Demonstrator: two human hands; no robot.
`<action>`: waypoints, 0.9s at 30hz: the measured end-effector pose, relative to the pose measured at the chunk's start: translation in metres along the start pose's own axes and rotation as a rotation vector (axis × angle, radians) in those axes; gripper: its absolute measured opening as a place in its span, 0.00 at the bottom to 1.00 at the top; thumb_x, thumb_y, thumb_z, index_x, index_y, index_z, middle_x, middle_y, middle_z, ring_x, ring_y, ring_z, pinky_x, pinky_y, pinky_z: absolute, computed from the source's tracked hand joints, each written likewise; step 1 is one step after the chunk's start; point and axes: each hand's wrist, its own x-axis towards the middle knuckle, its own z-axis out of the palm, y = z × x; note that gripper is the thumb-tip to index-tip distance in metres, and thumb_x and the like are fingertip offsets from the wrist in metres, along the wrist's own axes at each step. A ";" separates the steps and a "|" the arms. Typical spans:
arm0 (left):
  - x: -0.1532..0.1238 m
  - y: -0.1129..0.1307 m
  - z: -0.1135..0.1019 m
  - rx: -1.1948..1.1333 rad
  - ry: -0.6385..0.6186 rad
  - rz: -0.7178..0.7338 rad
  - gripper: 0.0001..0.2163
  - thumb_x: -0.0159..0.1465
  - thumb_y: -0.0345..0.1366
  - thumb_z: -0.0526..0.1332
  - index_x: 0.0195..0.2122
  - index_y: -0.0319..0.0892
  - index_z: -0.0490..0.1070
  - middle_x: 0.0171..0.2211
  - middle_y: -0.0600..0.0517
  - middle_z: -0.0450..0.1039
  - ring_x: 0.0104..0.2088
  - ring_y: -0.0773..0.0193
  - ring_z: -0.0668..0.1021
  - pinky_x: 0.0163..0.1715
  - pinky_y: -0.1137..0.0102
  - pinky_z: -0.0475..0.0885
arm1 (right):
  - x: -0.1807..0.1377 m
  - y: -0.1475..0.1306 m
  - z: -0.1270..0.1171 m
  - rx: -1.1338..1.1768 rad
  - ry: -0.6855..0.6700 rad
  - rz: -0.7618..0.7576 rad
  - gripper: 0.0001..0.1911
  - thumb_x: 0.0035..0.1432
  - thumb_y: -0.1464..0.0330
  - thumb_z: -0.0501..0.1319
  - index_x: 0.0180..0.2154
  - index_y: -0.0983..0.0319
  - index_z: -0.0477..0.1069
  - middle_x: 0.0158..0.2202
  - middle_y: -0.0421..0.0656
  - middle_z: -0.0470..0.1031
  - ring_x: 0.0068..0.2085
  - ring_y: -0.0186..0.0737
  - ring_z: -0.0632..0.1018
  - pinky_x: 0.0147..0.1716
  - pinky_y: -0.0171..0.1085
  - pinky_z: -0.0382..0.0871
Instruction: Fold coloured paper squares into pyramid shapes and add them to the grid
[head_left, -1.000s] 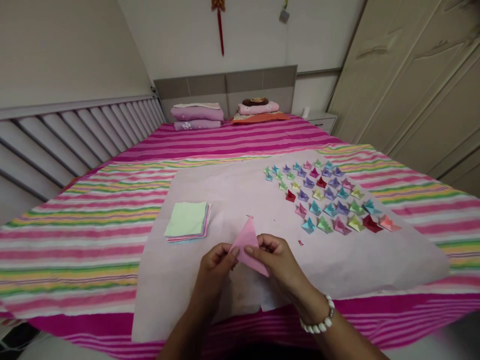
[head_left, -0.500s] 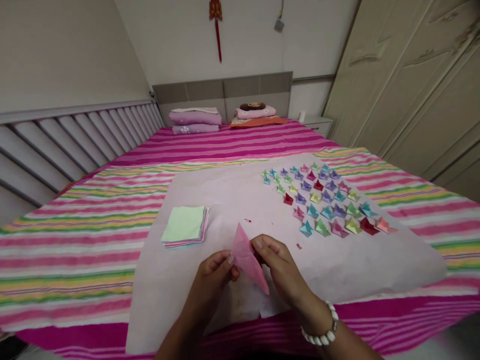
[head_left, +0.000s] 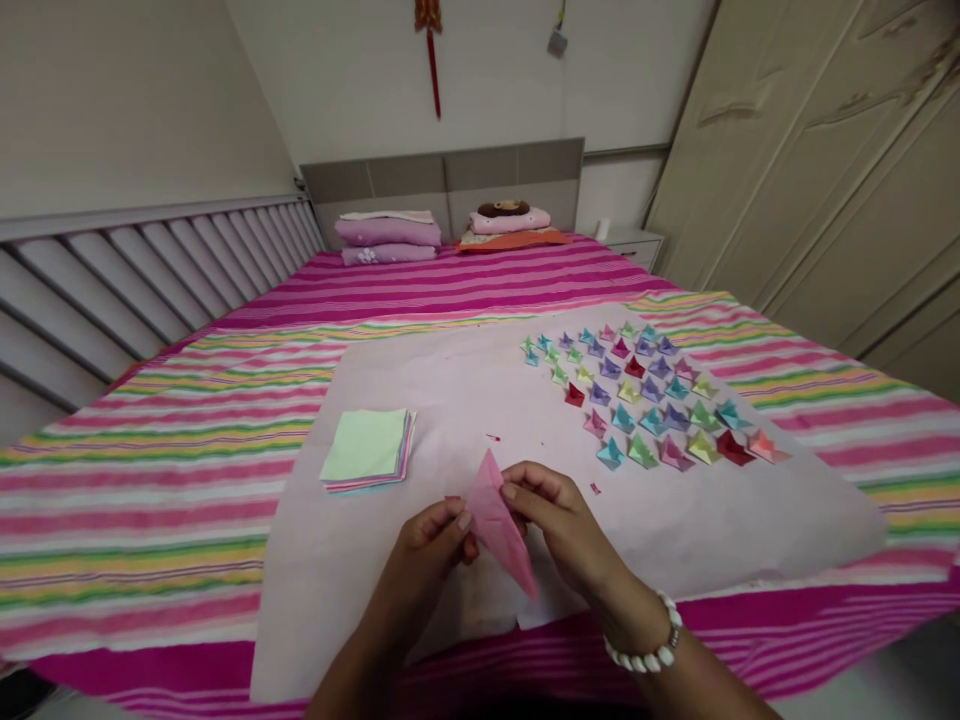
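A pink sheet of origami paper (head_left: 501, 530), folded to a long pointed shape, is held slanting above the white paper (head_left: 442, 390) on the bed. My left hand (head_left: 435, 545) pinches its left side between thumb and fingers. Closed on its right edge is my right hand (head_left: 555, 515), with a white beaded bracelet (head_left: 646, 655) at the wrist; some of these fingertips are hidden behind the paper. To the left lies a stack of coloured square paper (head_left: 369, 447), pale green on top. Several small folded paper boats (head_left: 652, 420) stand in rows to the right.
Small red scraps (head_left: 595, 488) lie on the white paper. The striped bedspread (head_left: 165, 500) surrounds it. Folded bedding (head_left: 388, 238) sits by the headboard (head_left: 405, 180); a slatted rail (head_left: 150, 270) runs along the left and a wardrobe (head_left: 817, 180) stands right.
The pink paper has turned slightly, and its edge by my right hand is spread a little. Both hands keep their hold. The whole view has shifted slightly.
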 end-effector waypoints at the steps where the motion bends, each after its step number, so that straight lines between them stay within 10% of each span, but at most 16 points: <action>1: 0.000 0.000 0.000 -0.001 0.002 -0.003 0.11 0.59 0.42 0.63 0.29 0.38 0.72 0.21 0.56 0.66 0.24 0.71 0.66 0.28 0.75 0.61 | 0.000 -0.001 0.000 -0.007 -0.011 -0.002 0.11 0.52 0.61 0.65 0.30 0.63 0.72 0.21 0.36 0.67 0.23 0.31 0.65 0.25 0.32 0.58; 27: -0.001 0.000 0.003 -0.077 -0.073 -0.038 0.11 0.59 0.42 0.64 0.27 0.38 0.71 0.20 0.56 0.64 0.24 0.71 0.64 0.28 0.75 0.59 | 0.001 -0.001 0.001 0.067 -0.002 0.049 0.15 0.53 0.58 0.65 0.26 0.63 0.70 0.20 0.35 0.64 0.22 0.29 0.64 0.23 0.32 0.56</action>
